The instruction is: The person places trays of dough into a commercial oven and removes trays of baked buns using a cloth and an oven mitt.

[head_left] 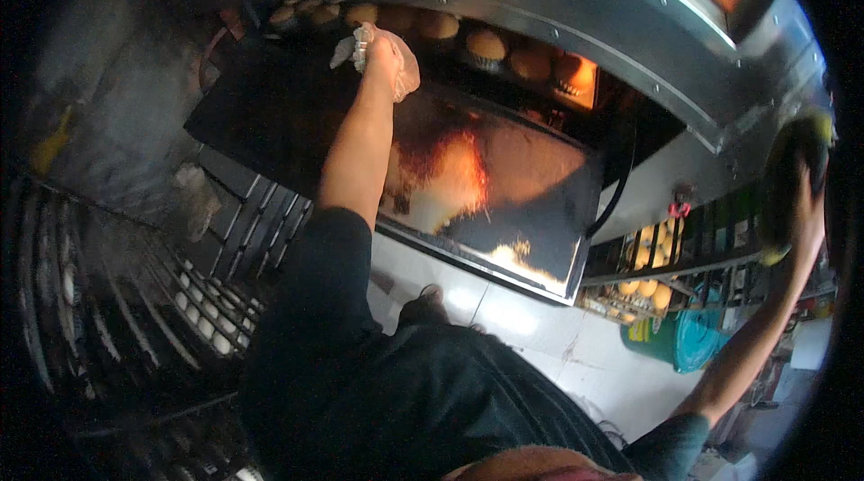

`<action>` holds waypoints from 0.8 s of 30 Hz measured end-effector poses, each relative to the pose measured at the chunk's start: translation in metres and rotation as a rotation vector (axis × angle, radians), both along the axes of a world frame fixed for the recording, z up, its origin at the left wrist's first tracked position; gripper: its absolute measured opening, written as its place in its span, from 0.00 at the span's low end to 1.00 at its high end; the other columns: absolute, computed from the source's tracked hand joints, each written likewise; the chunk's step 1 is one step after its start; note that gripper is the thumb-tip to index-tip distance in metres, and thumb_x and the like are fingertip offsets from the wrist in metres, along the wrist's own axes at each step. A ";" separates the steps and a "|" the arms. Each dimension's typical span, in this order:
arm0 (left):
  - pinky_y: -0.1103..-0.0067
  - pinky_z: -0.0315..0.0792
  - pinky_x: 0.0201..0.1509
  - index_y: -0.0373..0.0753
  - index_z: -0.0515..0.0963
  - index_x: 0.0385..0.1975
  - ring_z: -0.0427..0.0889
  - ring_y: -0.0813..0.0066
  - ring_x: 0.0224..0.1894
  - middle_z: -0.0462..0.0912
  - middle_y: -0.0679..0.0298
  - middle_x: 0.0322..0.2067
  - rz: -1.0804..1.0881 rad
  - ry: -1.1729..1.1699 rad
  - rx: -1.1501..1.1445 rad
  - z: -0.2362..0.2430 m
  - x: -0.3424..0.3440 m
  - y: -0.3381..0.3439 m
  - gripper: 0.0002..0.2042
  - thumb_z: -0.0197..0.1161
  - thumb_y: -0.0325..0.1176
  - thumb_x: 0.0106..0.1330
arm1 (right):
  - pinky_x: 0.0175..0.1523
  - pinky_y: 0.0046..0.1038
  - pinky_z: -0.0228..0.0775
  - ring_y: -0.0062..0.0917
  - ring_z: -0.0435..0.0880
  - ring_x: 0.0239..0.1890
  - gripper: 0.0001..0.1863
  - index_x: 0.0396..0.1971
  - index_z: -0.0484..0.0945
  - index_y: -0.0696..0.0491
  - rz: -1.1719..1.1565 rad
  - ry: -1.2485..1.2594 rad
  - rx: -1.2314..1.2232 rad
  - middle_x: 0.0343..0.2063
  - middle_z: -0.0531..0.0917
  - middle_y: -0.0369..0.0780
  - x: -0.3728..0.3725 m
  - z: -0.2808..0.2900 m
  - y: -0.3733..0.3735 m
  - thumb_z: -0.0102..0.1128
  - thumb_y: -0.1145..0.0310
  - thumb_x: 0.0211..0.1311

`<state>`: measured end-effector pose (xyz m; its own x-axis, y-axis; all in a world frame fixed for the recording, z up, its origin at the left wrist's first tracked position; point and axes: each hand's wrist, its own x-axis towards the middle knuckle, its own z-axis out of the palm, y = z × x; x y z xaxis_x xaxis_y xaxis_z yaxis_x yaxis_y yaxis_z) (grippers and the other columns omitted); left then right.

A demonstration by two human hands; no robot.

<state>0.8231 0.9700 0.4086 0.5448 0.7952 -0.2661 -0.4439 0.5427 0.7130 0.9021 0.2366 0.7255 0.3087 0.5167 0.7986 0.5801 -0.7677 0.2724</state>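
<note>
My left hand (381, 56) grips a crumpled pale cloth (400, 76) at the open oven, over the dark upper part of the lowered door (540, 193), whose reflective panel shows orange light. Just beyond are golden buns in paper cups (486, 49) in a row inside the oven. My right hand (807, 179) is out at the far right beside the steel oven front (684, 121), closed on a dark pad (783, 193) with a yellow-green edge; its fingers are partly hidden by it.
A dark rack (108, 301) with rows of white dough pieces (207, 319) stands at left. At right, a second rack (675, 269) holds baked buns (660, 295) above a teal bucket (688, 341). White floor tiles (477, 292) show below the door, near my foot.
</note>
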 end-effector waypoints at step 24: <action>0.64 0.69 0.57 0.40 0.70 0.50 0.73 0.62 0.51 0.73 0.58 0.51 0.093 -0.175 -0.309 -0.023 0.031 0.004 0.20 0.49 0.49 0.69 | 0.56 0.28 0.67 0.27 0.74 0.49 0.26 0.60 0.65 0.61 0.208 0.917 0.801 0.51 0.75 0.43 -0.171 -0.124 0.110 0.59 0.69 0.65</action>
